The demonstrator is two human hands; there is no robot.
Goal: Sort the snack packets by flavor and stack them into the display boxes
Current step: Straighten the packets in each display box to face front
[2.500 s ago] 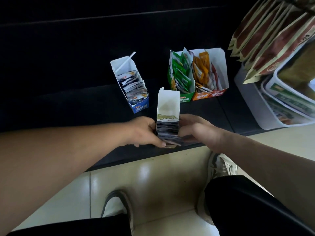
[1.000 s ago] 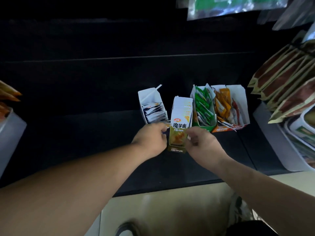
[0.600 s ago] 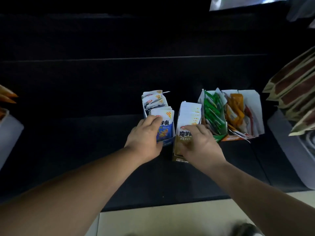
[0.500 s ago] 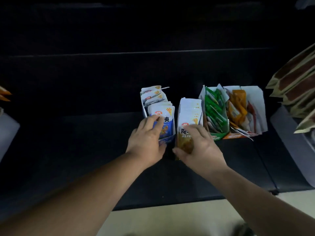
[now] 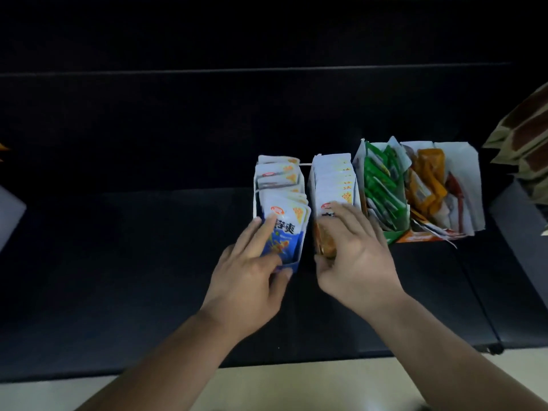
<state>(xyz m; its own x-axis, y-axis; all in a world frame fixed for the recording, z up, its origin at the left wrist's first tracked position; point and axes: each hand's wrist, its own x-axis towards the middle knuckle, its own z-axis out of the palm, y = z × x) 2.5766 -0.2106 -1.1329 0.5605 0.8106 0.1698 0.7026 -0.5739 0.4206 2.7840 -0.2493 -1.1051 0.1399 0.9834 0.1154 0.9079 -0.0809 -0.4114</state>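
Four display boxes stand in a row on the black shelf (image 5: 148, 262). The blue box (image 5: 292, 264) holds blue-and-white packets (image 5: 278, 185). My left hand (image 5: 249, 277) lies on its front, fingers straight on the front packet and thumb along the box's lower front edge. Beside it, the brown box (image 5: 311, 179) is packed with white-and-brown packets (image 5: 335, 179). My right hand (image 5: 355, 256) holds this box's front end, fingers spread over the front packet and thumb curled at its left corner. To the right are the green box (image 5: 394, 234) and the orange box (image 5: 462, 185).
Large brown snack bags (image 5: 525, 134) hang at the right edge above a grey bin (image 5: 516, 215). Another pale bin corner (image 5: 9, 215) shows at the far left. The shelf's front edge meets a cream tiled floor (image 5: 296, 387) below my arms.
The brown box was carried from the shelf edge and set between the blue and green boxes. My left hand moved onto the blue box's front; the blue packets now stand upright.
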